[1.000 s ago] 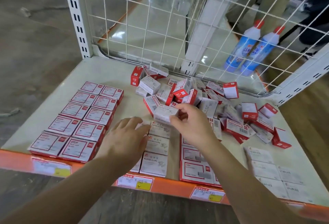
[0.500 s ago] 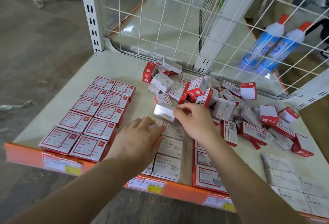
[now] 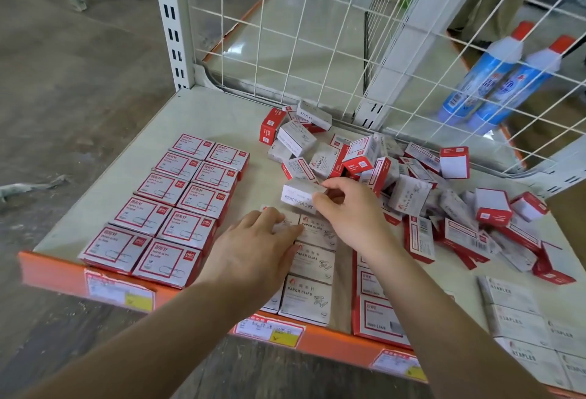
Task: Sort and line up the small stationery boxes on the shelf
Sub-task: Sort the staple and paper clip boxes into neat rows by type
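My right hand (image 3: 350,211) pinches a white paper-clip box (image 3: 299,194), tilted on edge just above the far end of a column of white paper-clip boxes (image 3: 312,275). My left hand (image 3: 253,246) lies flat on the neighbouring column to the left, fingers straight on its top box. A neat block of red-framed boxes (image 3: 172,208) lies in two columns at the left. A loose heap of mixed red and white boxes (image 3: 396,183) fills the back and right of the shelf (image 3: 222,116).
Red-edged boxes (image 3: 377,313) form a column right of my right arm, and white staple boxes (image 3: 523,319) line the front right. A white wire grid (image 3: 317,34) closes the back. Two blue bottles (image 3: 494,78) stand behind it. An orange lip (image 3: 50,272) runs along the front.
My right hand has drawn the white box out of the heap and turned it so its printed side faces me. My left hand stays on the white column.
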Demonstrator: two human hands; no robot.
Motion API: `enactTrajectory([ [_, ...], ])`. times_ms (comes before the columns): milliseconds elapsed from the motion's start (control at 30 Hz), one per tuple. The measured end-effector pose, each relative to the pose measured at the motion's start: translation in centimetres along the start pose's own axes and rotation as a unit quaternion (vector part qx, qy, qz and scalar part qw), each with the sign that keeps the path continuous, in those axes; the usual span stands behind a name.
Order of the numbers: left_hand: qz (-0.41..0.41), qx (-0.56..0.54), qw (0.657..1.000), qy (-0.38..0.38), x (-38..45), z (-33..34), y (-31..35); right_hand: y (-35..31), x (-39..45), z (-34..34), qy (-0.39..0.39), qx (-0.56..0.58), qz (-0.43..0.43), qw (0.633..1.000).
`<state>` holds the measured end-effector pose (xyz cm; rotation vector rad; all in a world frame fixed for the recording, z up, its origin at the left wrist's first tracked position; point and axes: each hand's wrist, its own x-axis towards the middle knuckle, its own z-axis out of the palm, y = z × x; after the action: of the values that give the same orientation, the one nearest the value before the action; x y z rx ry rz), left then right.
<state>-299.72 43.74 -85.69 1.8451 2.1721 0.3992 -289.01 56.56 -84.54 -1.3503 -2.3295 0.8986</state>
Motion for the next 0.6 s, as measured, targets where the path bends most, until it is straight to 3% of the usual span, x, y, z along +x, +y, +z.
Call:
enactTrajectory([
  [200, -0.002, 0.003, 1.0, -0.005, 0.1, 0.0, 0.1, 0.5, 0.8, 0.2, 0.029, -0.019, -0.009, 0.999],
  [600, -0.006, 0.016, 1.0, -0.017, 0.0, -0.2, 0.1, -0.3, 0.8, 1.0, -0.083, -0.013, -0.038, 0.996],
])
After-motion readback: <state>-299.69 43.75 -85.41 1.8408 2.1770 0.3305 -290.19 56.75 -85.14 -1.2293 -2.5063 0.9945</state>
